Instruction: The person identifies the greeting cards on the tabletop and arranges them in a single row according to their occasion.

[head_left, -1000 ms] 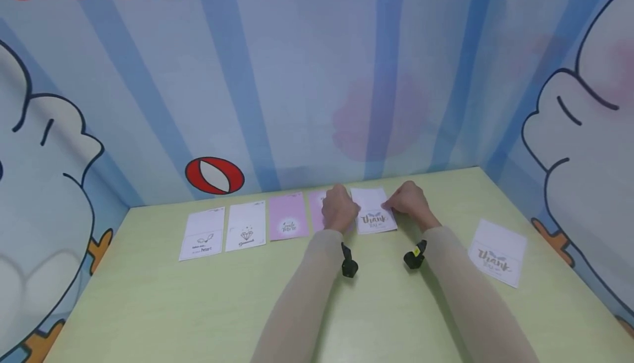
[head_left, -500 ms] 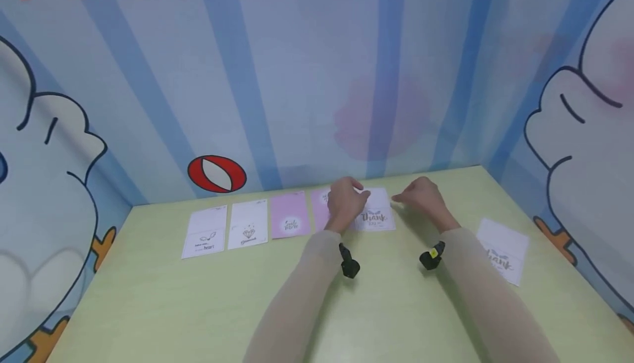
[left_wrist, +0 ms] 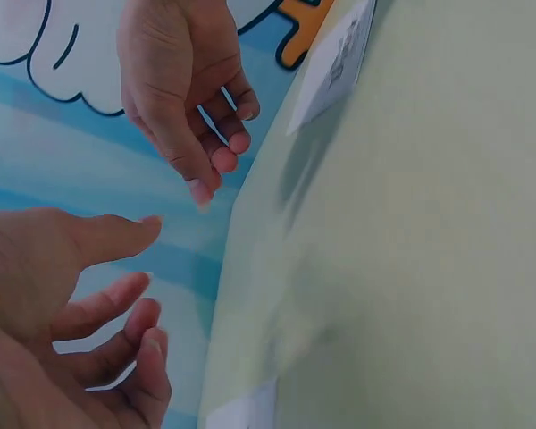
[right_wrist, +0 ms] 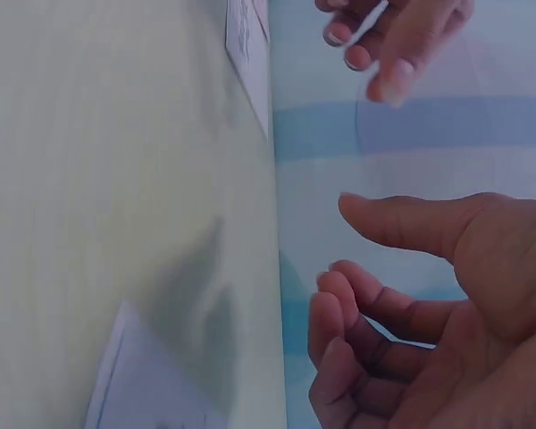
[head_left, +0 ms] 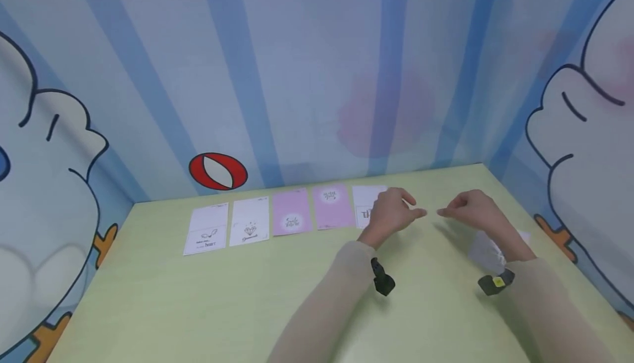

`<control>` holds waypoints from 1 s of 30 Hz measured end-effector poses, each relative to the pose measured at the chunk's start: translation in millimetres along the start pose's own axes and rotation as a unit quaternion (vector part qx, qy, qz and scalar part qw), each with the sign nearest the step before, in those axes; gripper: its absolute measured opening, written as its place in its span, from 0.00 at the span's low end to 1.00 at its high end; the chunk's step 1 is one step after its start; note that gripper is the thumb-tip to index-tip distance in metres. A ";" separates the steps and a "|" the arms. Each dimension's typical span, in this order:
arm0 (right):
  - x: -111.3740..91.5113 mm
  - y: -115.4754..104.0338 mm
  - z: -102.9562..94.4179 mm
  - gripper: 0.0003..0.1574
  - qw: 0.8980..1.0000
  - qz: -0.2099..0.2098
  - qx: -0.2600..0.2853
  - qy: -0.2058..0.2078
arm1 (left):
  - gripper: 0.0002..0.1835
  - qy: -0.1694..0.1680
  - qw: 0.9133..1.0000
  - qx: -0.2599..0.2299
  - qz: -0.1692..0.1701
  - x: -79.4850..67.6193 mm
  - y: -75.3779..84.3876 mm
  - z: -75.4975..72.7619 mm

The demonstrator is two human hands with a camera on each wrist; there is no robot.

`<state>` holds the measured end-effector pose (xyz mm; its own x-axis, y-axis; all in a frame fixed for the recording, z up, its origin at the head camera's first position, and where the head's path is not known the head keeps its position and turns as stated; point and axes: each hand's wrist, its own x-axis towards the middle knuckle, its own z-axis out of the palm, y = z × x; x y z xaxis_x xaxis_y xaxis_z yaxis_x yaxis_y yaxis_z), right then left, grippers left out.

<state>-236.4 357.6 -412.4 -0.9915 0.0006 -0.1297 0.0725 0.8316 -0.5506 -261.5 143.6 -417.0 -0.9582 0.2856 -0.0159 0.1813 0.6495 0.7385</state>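
Note:
In the head view my left hand (head_left: 393,213) hovers above the table, with nothing between its loosely bent fingers. It covers part of a white thank-you card (head_left: 364,201), the rightmost in a row along the wall. My right hand (head_left: 470,209) is raised too, holding nothing; its thumb and fingers stand apart in the right wrist view. Below it another white card (head_left: 485,256) lies on the right, partly hidden by the wrist. Both hands' fingertips face each other across a small gap. The left wrist view shows my left thumb spread from the fingers.
Along the wall lie a white winged-heart card (head_left: 205,230), a white diamond card (head_left: 249,221), a pink card (head_left: 291,214) and a second pink card (head_left: 333,207) with its print upside down. The pale green table (head_left: 198,308) ends at a painted wall (head_left: 307,77).
Both hands have let go of the thank-you card in the row and moved right, away from it. The second pink card has come fully into view. My right hand now covers part of the far-right card.

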 end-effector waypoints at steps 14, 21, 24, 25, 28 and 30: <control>-51.4 75.9 -33.8 0.42 0.999 0.024 -0.029 -0.015 | 0.22 -0.073 0.997 -0.023 0.033 -9.6 23.8 70.5; -53.7 96.0 -23.7 0.56 0.997 -0.001 -0.078 0.001 | 0.27 -0.079 0.985 0.111 0.109 -9.3 35.6 89.5; -52.8 101.4 -17.1 0.61 0.994 -0.023 -0.104 -0.002 | 0.31 -0.086 0.969 0.185 0.138 -8.3 41.2 94.0; -52.8 102.5 -15.8 0.61 0.994 -0.031 -0.108 -0.002 | 0.32 -0.092 0.964 0.202 0.143 -8.1 43.3 94.8; -53.3 101.8 -14.6 0.63 0.993 -0.037 -0.112 -0.011 | 0.36 -0.105 0.952 0.243 0.155 -7.4 49.3 95.2; -54.1 97.3 -14.9 0.63 0.993 -0.042 -0.112 -0.015 | 0.39 -0.113 0.944 0.264 0.163 -6.4 50.7 94.2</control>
<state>-177.3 446.7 -446.6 -0.9893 -0.0879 -0.1168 -0.0398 0.9308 -0.3633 -225.3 241.0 -442.9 -0.7718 0.6350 -0.0333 0.6002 0.7448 0.2916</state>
